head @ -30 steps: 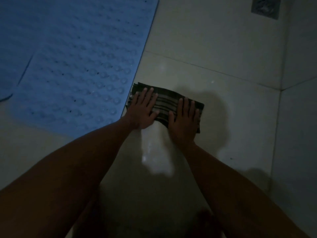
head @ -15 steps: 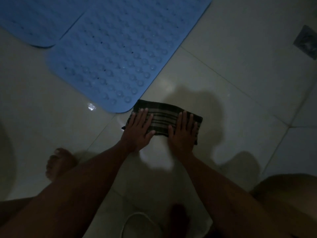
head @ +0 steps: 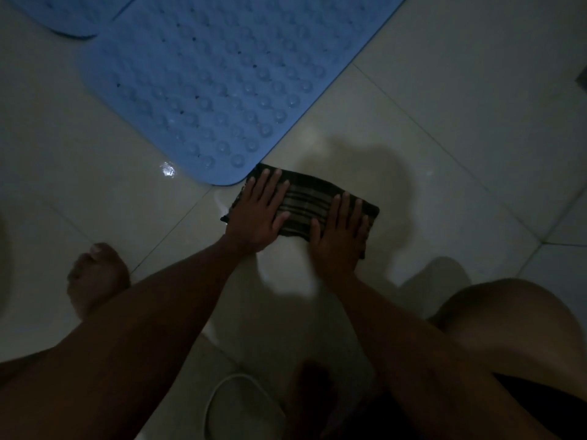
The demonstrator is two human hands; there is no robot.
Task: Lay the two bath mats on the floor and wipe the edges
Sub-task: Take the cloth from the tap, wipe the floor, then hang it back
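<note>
A blue bath mat (head: 222, 84) with rows of round bumps lies flat on the pale tiled floor, its near corner rounded. A second blue mat (head: 70, 14) shows at the top left, its corner beside the first. A dark striped cloth (head: 306, 201), folded, lies on the tile touching the near corner of the first mat. My left hand (head: 257, 214) presses flat on the cloth's left part, fingers spread. My right hand (head: 340, 236) presses flat on its right part. Both palms hold the cloth down.
My bare left foot (head: 95, 274) stands on the tile at the left and my right knee (head: 508, 325) rises at the lower right. A wet glint (head: 167, 169) shines beside the mat's edge. A dark floor drain (head: 581, 81) sits at the right border. The room is dim.
The cloth and both hands have slid back along the mat's right edge to its near corner. My foot and knee have come into view.
</note>
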